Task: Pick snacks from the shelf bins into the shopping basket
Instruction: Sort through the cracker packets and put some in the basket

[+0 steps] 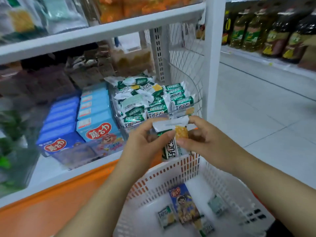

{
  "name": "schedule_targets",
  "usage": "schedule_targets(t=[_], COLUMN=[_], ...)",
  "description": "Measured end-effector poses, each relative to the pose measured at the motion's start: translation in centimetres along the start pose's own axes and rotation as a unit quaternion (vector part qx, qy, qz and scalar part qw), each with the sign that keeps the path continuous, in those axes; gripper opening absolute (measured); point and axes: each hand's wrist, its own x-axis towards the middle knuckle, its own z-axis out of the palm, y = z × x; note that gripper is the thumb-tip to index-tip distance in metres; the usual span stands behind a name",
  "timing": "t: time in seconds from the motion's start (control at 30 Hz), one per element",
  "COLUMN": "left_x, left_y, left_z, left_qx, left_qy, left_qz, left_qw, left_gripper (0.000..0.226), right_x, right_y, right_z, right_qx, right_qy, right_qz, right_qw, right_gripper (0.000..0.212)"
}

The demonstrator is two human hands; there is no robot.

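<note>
Both hands hold green-and-white snack packets (172, 134) just above the far rim of the white shopping basket (172, 170). My left hand (145, 142) grips them from the left and my right hand (203, 139) pinches them from the right. Behind them a clear shelf bin (119, 124) is piled with several of the same packets (150, 98). In the basket lie a blue snack box (183, 202) and three small green-and-white packets (166, 218).
Blue snack boxes (95, 120) stand in rows left of the bin. Brown packs fill the shelf's back. A white upright post (213, 57) ends the shelf on the right; beyond it are tiled aisle floor and bottles (273, 31). An orange ledge (51, 202) runs below.
</note>
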Motion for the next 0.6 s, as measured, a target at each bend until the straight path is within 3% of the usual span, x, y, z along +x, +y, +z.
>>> schedule_targets(t=[0.27, 0.43, 0.6], left_x=[0.0, -0.1, -0.9], left_y=[-1.5, -2.4, -2.8], left_z=[-0.9, -1.2, 0.1], left_qx=[0.010, -0.084, -0.105], left_qy=[-0.005, 0.003, 0.028], left_qz=[-0.014, -0.140, -0.195], left_qw=[1.000, 0.987, 0.975], left_gripper=[0.023, 0.041, 0.029], right_x=[1.1, 1.9, 2.0], right_y=[1.0, 1.6, 1.7], right_z=[0.6, 0.3, 0.6], right_qx=[0.009, 0.122, 0.192], right_qy=[0.004, 0.091, 0.146], right_qz=[-0.012, 0.031, 0.074], right_qw=[1.000, 0.988, 0.968], right_gripper=[0.035, 0.025, 0.020])
